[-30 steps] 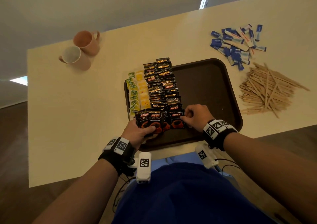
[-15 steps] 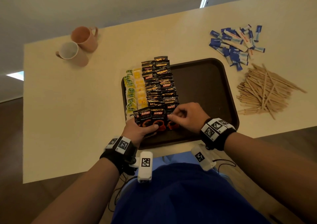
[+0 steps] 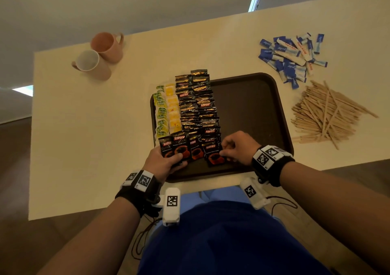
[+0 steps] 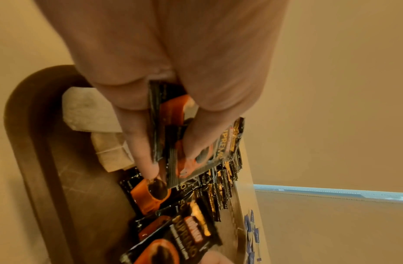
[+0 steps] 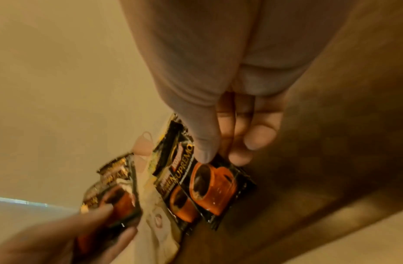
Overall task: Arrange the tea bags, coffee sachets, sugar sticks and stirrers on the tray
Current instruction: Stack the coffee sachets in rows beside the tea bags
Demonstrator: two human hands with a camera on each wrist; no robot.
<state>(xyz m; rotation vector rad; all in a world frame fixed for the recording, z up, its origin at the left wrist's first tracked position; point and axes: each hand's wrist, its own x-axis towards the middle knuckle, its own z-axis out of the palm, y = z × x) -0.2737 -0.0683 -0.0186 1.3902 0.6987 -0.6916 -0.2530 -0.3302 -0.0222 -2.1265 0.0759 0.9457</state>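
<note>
A dark brown tray (image 3: 253, 106) lies on the cream table. Along its left side run rows of green and yellow tea bags (image 3: 166, 110) and two rows of black coffee sachets (image 3: 196, 104). My left hand (image 3: 162, 163) grips a small fan of black coffee sachets (image 3: 176, 146) above the tray's near left corner; the left wrist view shows the held sachets (image 4: 196, 142) between thumb and fingers. My right hand (image 3: 236, 148) pinches the edge of one coffee sachet (image 3: 213, 152) lying at the near end of the right row, also seen as that sachet (image 5: 218, 189).
Blue and white sugar sticks (image 3: 293, 57) lie in a loose pile at the table's far right. A heap of wooden stirrers (image 3: 327, 114) sits right of the tray. Two pink mugs (image 3: 99, 57) stand at the far left. The tray's right half is bare.
My right hand has drawn one sachet out of the left hand's fan and set it down at the near end of the right coffee row. The left hand stays put.
</note>
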